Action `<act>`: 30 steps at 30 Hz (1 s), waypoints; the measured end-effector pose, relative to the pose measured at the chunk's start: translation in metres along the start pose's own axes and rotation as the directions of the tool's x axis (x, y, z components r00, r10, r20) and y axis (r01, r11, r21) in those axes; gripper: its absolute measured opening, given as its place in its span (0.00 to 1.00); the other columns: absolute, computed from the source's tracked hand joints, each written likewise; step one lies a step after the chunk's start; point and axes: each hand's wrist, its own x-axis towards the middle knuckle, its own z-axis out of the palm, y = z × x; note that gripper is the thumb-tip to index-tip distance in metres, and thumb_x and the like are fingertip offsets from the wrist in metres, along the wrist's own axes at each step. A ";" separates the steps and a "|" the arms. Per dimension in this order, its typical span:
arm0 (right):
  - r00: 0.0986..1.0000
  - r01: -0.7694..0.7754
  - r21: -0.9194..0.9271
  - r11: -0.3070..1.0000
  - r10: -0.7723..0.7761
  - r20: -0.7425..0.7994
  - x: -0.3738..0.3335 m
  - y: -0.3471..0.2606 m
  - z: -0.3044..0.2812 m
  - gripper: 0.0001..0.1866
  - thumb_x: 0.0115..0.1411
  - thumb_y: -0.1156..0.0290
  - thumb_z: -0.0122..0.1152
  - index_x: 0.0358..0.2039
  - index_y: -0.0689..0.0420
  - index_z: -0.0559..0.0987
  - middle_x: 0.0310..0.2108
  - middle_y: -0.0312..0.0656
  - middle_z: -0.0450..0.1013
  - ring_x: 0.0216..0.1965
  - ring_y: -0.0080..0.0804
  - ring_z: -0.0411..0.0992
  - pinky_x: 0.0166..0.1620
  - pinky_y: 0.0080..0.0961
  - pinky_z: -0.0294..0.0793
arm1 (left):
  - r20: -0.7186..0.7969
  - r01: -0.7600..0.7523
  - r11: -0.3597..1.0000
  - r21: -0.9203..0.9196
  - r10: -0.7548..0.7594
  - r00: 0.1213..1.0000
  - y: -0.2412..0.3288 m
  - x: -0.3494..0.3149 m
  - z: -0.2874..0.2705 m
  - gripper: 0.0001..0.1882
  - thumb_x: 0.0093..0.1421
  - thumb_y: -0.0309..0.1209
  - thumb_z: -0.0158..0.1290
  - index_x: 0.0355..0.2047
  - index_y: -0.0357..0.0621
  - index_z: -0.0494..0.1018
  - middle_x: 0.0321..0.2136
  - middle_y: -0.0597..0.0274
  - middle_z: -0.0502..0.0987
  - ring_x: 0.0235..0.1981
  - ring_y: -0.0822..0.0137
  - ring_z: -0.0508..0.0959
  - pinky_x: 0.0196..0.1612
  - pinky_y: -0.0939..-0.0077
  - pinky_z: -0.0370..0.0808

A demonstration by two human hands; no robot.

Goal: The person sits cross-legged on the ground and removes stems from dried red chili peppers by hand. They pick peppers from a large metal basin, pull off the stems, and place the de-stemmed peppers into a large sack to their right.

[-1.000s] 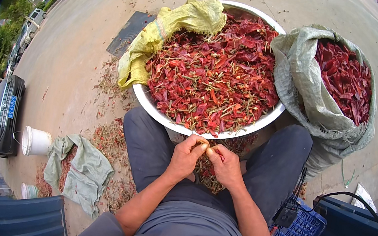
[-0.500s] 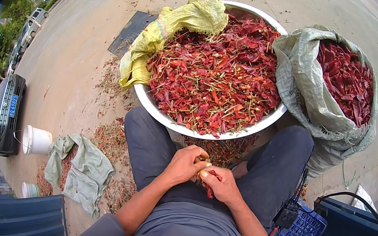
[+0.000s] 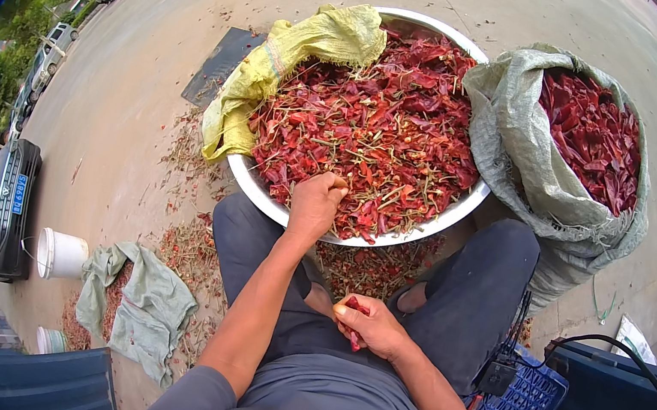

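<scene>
The person's left hand point(image 3: 317, 201) reaches far into the wide round metal basin point(image 3: 467, 206) of dried red chillies point(image 3: 385, 128), fingers curled shut among pods at its near rim. Nearer, over the lap, the right hand point(image 3: 373, 327) pinches one red chilli point(image 3: 358, 305).

One head-worn fisheye view looks steeply down from close above the person's lap, facing the far pavement point(image 3: 500, 8).

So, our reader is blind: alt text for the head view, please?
A seated person's left hand reaches into a wide metal basin of dried red chillies, while the right hand holds one chilli at the lap.
</scene>
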 end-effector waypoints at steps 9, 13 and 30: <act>0.938 0.218 0.199 0.955 -0.150 -0.311 0.021 0.003 -0.013 0.13 0.68 0.60 0.55 0.37 0.58 0.74 0.26 0.35 0.71 0.18 0.16 0.64 0.19 0.15 0.61 | 0.186 0.356 0.661 -0.660 -0.315 0.931 0.002 -0.032 -0.015 0.05 0.67 0.27 0.52 0.39 0.37 0.73 0.26 0.67 0.76 0.22 0.80 0.69 0.24 0.83 0.67; 0.905 0.299 0.278 0.913 -0.180 -0.385 0.025 -0.003 -0.014 0.15 0.69 0.60 0.54 0.47 0.59 0.75 0.28 0.34 0.71 0.19 0.17 0.64 0.21 0.15 0.63 | 0.285 0.341 0.768 -0.542 -0.213 0.934 0.028 -0.071 -0.016 0.05 0.63 0.25 0.56 0.38 0.37 0.76 0.27 0.66 0.77 0.23 0.78 0.72 0.25 0.81 0.68; 0.965 0.058 0.288 0.956 0.020 -0.261 0.014 -0.008 -0.016 0.15 0.67 0.58 0.57 0.28 0.55 0.71 0.19 0.33 0.66 0.15 0.18 0.61 0.16 0.17 0.56 | -0.092 -0.117 0.934 0.339 0.157 0.983 0.015 0.051 0.009 0.10 0.57 0.23 0.55 0.40 0.40 0.76 0.35 0.50 0.76 0.39 0.49 0.78 0.45 0.56 0.75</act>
